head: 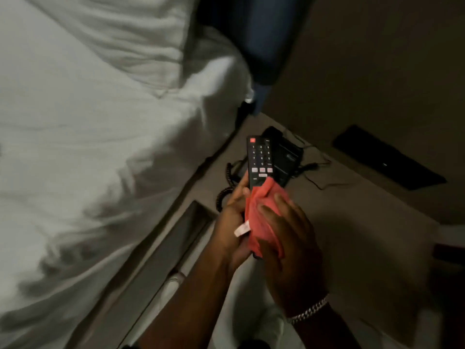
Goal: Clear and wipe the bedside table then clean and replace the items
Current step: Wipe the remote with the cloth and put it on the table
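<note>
My left hand [232, 222] holds a black TV remote [260, 159] by its lower half, buttons facing up. My right hand [289, 235] presses a red cloth [261, 212] with a white tag against the remote's lower part, covering it. Both hands hover above the beige bedside table [339, 217]. A black desk phone [286, 157] with a coiled cord [226, 187] sits on the table just behind the remote.
The bed with white sheets [88, 147] fills the left side, with a blue headboard [256, 46] at the top. A dark flat panel [387, 157] lies by the wall at right. Thin cables [319, 172] trail from the phone.
</note>
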{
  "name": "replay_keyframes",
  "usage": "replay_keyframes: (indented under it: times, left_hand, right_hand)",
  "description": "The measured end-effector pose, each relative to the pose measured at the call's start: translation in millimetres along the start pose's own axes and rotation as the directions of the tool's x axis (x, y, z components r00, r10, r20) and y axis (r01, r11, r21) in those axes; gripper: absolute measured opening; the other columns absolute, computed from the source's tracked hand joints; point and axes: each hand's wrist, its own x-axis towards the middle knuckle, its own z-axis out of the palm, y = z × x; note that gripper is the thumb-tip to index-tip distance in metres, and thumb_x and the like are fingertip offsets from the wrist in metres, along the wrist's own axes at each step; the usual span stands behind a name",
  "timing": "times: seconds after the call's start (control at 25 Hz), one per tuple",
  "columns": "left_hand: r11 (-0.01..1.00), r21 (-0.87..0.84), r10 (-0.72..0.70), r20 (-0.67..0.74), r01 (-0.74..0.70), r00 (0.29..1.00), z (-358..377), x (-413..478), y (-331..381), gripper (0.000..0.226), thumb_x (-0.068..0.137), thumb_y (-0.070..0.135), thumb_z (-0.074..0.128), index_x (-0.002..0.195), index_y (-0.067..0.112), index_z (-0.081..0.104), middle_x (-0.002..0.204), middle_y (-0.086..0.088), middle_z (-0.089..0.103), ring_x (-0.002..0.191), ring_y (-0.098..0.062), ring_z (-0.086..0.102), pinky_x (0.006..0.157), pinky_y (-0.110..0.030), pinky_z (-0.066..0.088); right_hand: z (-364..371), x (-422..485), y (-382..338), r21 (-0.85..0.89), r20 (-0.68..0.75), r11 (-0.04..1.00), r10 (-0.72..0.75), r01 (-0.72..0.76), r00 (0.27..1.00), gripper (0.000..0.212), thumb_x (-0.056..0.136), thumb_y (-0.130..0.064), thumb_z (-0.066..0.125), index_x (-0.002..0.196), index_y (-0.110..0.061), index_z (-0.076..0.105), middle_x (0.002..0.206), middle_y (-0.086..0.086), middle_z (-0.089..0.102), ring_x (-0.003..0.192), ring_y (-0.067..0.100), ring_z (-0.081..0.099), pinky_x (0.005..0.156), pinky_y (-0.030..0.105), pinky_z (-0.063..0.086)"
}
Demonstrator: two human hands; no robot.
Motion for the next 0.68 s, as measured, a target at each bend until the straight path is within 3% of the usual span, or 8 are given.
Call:
replay_keyframes:
  times: [0.12,0.24,0.36,0.44,0.52,0.6,0.68]
  left_hand:
    - [0.983,0.139,-0.126,0.047,0.118,0.991,23.3,16.2,-68.2,0.042,0.099,0.01,0.038,0.139,0.017,0.051,0.122,-0.016,0.065,0.094,-0.022,0.068,0.081,-0.033,0.059]
    - [0.911,0.323,-0.283,0.043,0.255,0.958,38.8,17.7,-133.7,0.036,0.1,0.005,0.038,0.128,0.01,0.059,0.101,-0.015,0.073,0.078,-0.019,0.071,0.066,-0.027,0.059]
    - [0.848,0.438,-0.351,0.042,0.299,0.935,51.7,27.6,-181.9,0.037,0.1,0.011,0.042,0.132,0.019,0.059,0.12,-0.017,0.068,0.091,-0.027,0.069,0.078,-0.036,0.057]
    - [0.823,0.494,-0.34,0.032,0.281,0.94,59.3,43.0,-203.8,0.034,0.1,0.01,0.041,0.124,0.018,0.065,0.112,-0.015,0.071,0.087,-0.024,0.07,0.075,-0.033,0.058]
    - [0.817,0.503,-0.346,0.038,0.282,0.937,67.4,62.7,-222.0,0.035,0.102,0.009,0.037,0.112,0.017,0.07,0.101,-0.012,0.073,0.084,-0.021,0.071,0.072,-0.029,0.06]
    - [0.837,0.471,-0.35,0.066,0.28,0.935,68.2,79.7,-239.8,0.035,0.101,0.012,0.038,0.123,0.017,0.065,0.107,-0.014,0.07,0.091,-0.023,0.067,0.078,-0.032,0.059]
    - [0.835,0.491,-0.345,0.117,0.247,0.931,56.5,96.1,-257.9,0.046,0.098,0.014,0.04,0.143,0.015,0.045,0.118,-0.018,0.062,0.094,-0.025,0.064,0.078,-0.034,0.059]
  right_hand:
    - [-38.7,-29.0,46.6,-0.114,-0.018,0.984,0.137,-0.138,0.99,0.048,0.086,-0.029,0.05,0.133,-0.021,0.052,0.147,0.001,0.045,0.138,0.024,0.037,0.111,0.042,0.038]
    - [-75.1,-16.4,95.3,-0.155,-0.119,0.947,0.265,-0.281,0.957,0.05,0.085,-0.022,0.054,0.135,-0.021,0.052,0.146,0.005,0.049,0.138,0.024,0.035,0.114,0.044,0.035]
    - [-102.6,0.9,147.8,-0.139,-0.233,0.91,0.354,-0.391,0.906,0.05,0.081,-0.022,0.049,0.129,-0.017,0.059,0.138,0.011,0.057,0.131,0.029,0.046,0.114,0.042,0.034]
    - [-110.2,-10.7,169.7,-0.126,-0.18,0.885,0.425,-0.449,0.887,0.05,0.08,-0.025,0.048,0.128,-0.016,0.06,0.139,0.011,0.056,0.13,0.035,0.048,0.112,0.044,0.037]
    - [-111.2,-40.4,178.3,-0.103,-0.121,0.865,0.479,-0.491,0.869,0.048,0.082,-0.019,0.06,0.129,-0.017,0.058,0.143,0.01,0.053,0.131,0.036,0.047,0.11,0.046,0.041]
    - [-109.1,-76.8,182.8,-0.11,-0.102,0.862,0.486,-0.496,0.868,0.049,0.082,-0.019,0.061,0.13,-0.019,0.055,0.144,0.008,0.052,0.132,0.031,0.048,0.109,0.04,0.041]
    - [-105.2,-107.2,191.0,-0.131,-0.094,0.868,0.47,-0.479,0.877,0.048,0.081,-0.02,0.052,0.129,-0.022,0.055,0.142,0.005,0.054,0.13,0.027,0.05,0.111,0.032,0.037]
